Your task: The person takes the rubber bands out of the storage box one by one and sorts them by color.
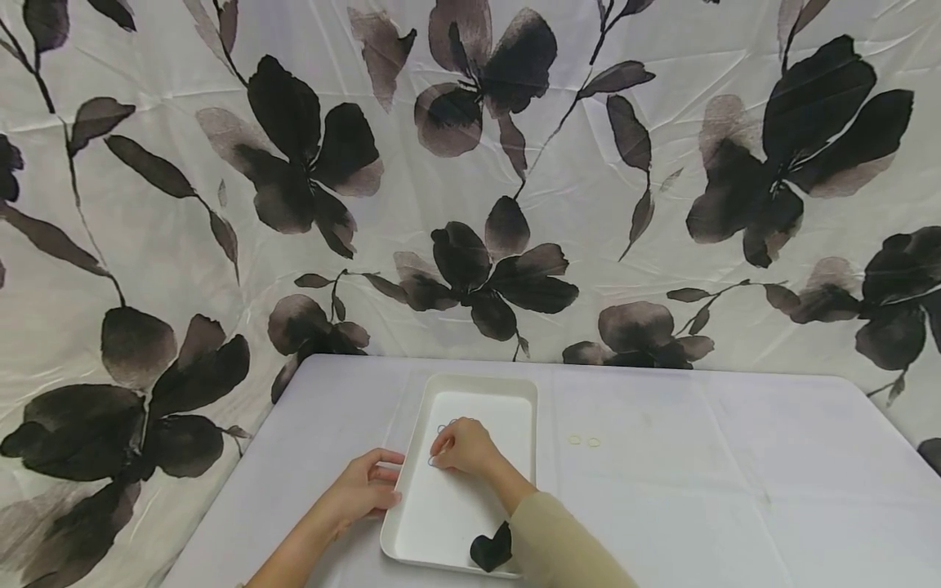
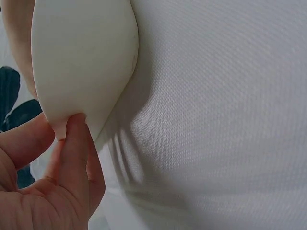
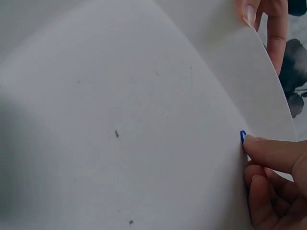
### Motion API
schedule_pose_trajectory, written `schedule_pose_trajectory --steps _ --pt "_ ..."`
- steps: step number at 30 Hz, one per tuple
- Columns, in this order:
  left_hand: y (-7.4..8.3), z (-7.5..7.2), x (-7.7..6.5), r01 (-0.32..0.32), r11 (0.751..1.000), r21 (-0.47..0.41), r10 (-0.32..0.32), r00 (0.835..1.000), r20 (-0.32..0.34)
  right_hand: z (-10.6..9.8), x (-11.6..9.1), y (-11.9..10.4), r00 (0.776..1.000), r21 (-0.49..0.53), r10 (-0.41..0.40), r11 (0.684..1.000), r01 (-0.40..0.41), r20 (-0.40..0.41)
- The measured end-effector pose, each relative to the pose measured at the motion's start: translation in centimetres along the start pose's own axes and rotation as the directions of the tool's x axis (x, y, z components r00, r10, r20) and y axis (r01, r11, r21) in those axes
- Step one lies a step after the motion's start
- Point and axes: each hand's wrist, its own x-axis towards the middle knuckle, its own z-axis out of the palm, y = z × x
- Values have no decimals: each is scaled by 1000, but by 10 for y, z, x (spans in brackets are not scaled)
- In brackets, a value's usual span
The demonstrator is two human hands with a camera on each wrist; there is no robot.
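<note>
A shallow white tray lies on the table. My left hand holds its left rim, and the left wrist view shows the rim pinched between thumb and fingers. Over the tray's left half, my right hand pinches a small thin blue loop between thumb and finger, close to the tray floor. Just beyond these fingers lie small dark thin loops, partly hidden by the hand. What the loops are made of is too small to tell.
Two pale yellow loops lie on the white tablecloth, right of the tray. A black heart-shaped piece shows at the tray's near right corner, beside the right sleeve. A flower-patterned cloth hangs behind the table.
</note>
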Motion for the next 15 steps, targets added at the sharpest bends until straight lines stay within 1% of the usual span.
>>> schedule_pose_trajectory --steps 6,11,15 --pt "-1 1 0 -4 1000 4 4 1000 -8 -1 -1 -1 999 -53 -34 998 35 12" --pt "0 0 -1 7 1000 2 -7 1000 -4 -2 -2 -1 998 -20 -44 999 45 52" --pt "2 0 -2 8 1000 -6 -8 1000 3 -5 -1 1 996 20 -32 999 31 81"
